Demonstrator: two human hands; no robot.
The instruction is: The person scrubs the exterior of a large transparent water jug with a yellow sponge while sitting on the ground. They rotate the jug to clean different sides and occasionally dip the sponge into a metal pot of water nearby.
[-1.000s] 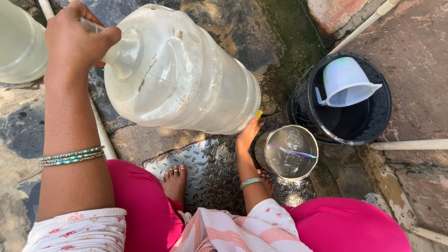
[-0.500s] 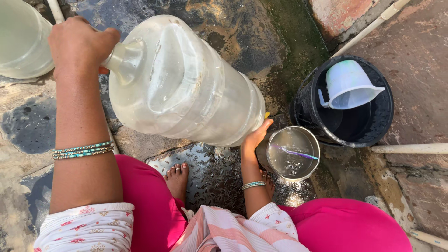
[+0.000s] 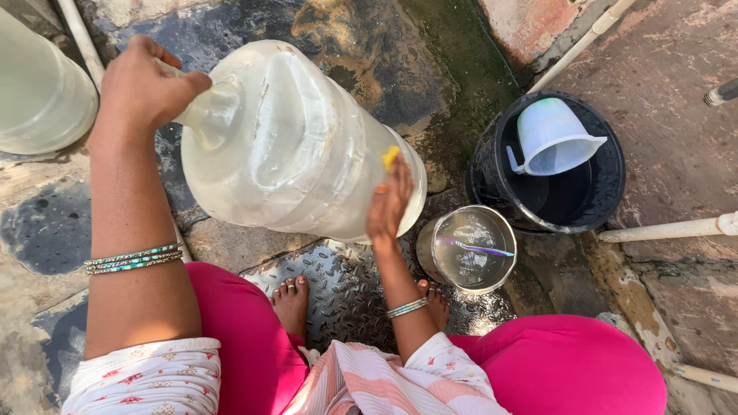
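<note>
While hands [image 3: 146, 84] tilt the jug [image 3: 292, 146], bucket [image 3: 492, 165] crowds right.

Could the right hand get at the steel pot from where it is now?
Probably yes. The right hand rests on the side of the big water jar, and the steel pot stands open just beside it, nothing between. It holds something small and yellow, though.

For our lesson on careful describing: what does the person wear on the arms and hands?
Both arms are bare from short white sleeves with a small floral print. The left wrist carries a stack of thin turquoise and silver bangles; the right wrist has a narrower band of the same sort. The right hand shows orange-painted nails. No gloves.
</note>
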